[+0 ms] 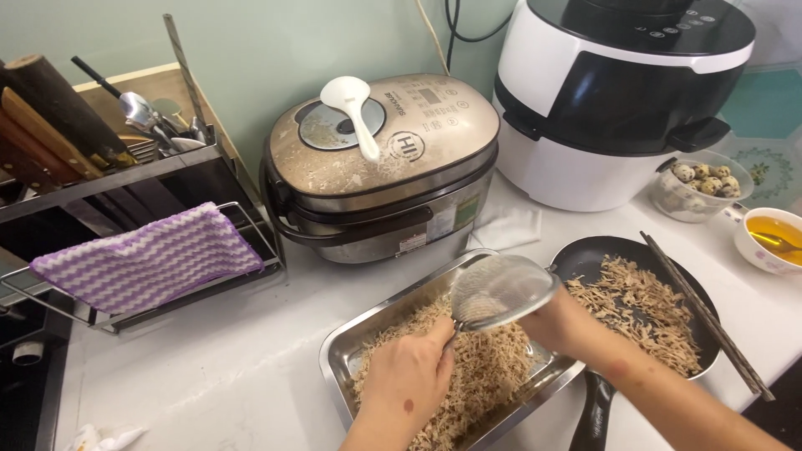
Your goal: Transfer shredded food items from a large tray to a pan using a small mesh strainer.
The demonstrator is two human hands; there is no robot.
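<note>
White counter (209, 367); left hand (409, 380) clamped on mesh strainer (499, 291) over tray (368, 334).

right hand (558, 321) mostly hidden behind the mesh strainer (501, 292), grip impossible to tell. fingertips of left hand (409, 380) buried in the shredded meat (489, 372). near corner of steel tray (351, 351) cut off by the bottom edge, also the pan handle (595, 418). top of white air fryer (622, 92) cropped. quail eggs (706, 179) slightly blurred.
</note>
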